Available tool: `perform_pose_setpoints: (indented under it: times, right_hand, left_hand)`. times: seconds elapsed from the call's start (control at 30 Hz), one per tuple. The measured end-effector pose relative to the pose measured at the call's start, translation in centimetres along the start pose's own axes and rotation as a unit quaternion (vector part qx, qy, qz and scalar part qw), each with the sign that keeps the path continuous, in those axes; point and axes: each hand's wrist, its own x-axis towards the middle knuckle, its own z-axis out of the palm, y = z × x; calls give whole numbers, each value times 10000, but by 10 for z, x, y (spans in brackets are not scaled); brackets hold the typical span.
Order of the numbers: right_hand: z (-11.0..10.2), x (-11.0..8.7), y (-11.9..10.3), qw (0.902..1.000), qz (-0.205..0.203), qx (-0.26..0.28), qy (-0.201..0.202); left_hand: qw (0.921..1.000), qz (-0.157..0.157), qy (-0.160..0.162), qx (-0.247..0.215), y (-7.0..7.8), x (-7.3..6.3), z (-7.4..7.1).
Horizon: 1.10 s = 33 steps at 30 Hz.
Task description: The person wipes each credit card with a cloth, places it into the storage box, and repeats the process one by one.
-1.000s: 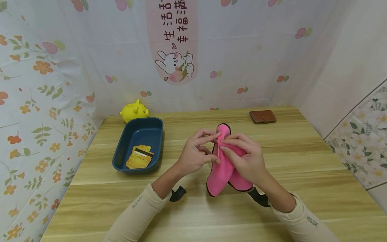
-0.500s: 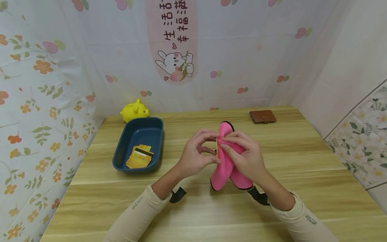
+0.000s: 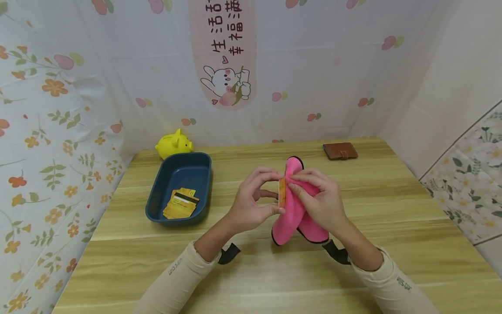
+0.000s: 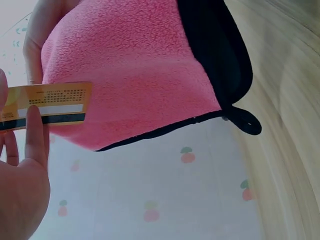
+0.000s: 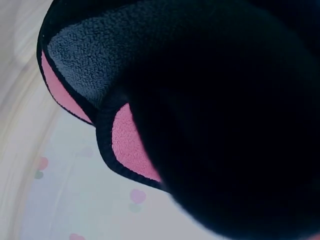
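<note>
My left hand (image 3: 249, 205) pinches a yellow bank card (image 3: 282, 194) by its edges between thumb and fingers. A fingertip lies against the card's back in the left wrist view, where a dark stripe and a white strip show on the card (image 4: 55, 102). Bunched in my right hand (image 3: 323, 200) is a pink fleecy cloth (image 3: 289, 222) with black edging, right beside the card. A black hanging loop (image 4: 245, 121) sticks out at one corner. The right wrist view shows the cloth's grey side (image 5: 85, 55); a dark blurred mass hides much of that view.
A blue basin (image 3: 153, 198) with several yellow cards (image 3: 182, 207) inside stands on the left of the wooden table (image 3: 251, 283). Behind it is a yellow piggy bank (image 3: 173, 145). A brown wallet (image 3: 340, 151) lies at the back right.
The card has turned from nearly edge-on so that more of its orange face shows. The cloth has shifted slightly upward, its lower end swinging a little. Both hands keep their hold.
</note>
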Motion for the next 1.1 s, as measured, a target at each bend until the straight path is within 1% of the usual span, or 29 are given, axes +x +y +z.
perform_pose_setpoints:
  times: [0.1,0.2,0.33,0.57,0.67,0.83,1.1]
  right_hand:
    - [0,1,0,10000,43,-32,31]
    - [0,0,0,9999,116,-49,51]
    - [1,0,1,9998,164,-62,66]
    - [3,-2,5,9998,97,-151,13]
    - [3,-3,5,9999,54,-132,2]
    - [4,-4,5,9999,12,-121,-45]
    - [5,-6,3,10000,-9,-37,-81]
  left_hand:
    - [9998,188,-4,101,1,1,-2]
    - [9992,388,64,110,3,2,-3]
    - [9976,625,283,61,4,4,-4]
    - [9922,1010,721,-145,3,6,-5]
    - [9903,1088,851,-174,2,7,-5]
    - [9880,1130,1034,-179,0,7,-5]
    - [9872,1109,1128,-209,-2,6,-5]
